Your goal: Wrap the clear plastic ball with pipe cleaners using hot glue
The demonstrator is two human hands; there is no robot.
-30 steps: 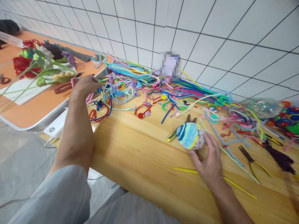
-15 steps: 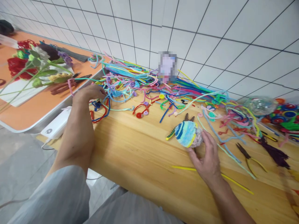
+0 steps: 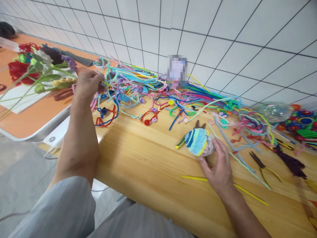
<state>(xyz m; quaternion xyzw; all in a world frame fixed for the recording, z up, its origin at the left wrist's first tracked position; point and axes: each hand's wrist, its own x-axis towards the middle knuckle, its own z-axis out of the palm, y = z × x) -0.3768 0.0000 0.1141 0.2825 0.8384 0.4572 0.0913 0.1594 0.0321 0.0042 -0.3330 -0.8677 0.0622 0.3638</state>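
Hands were well apart when I checked the head view. Left hand (image 3: 87, 83) was up at the far left edge of the pipe-cleaner pile (image 3: 158, 89), fingers pinched shut on a yellow-green strand (image 3: 107, 84) pulled from it; I couldn't tell whether more than one strand was in the pinch. Right hand (image 3: 219, 168) lay on the wooden table (image 3: 148, 165), fingers curled loosely against the striped ball (image 3: 198, 142), touching its right side, not clamped round it. That ball was blue, white and yellow wrapped fuzz, sitting on the table on the near side of the pile. A dark pair of pliers (image 3: 200, 124) poked out just behind the ball, between it and the pile. A loose yellow pipe cleaner (image 3: 250, 195) lay flat on the table near the ball, running under the right wrist. Second pliers with yellow handles (image 3: 264, 167) sat right of the ball, well apart from it. Clear plastic ball (image 3: 276, 112) sat at the far right end of the pile. Left of the pile, on the orange table (image 3: 29, 119), lay a bunch of pipe-cleaner flowers (image 3: 37, 71), just beside the left hand.
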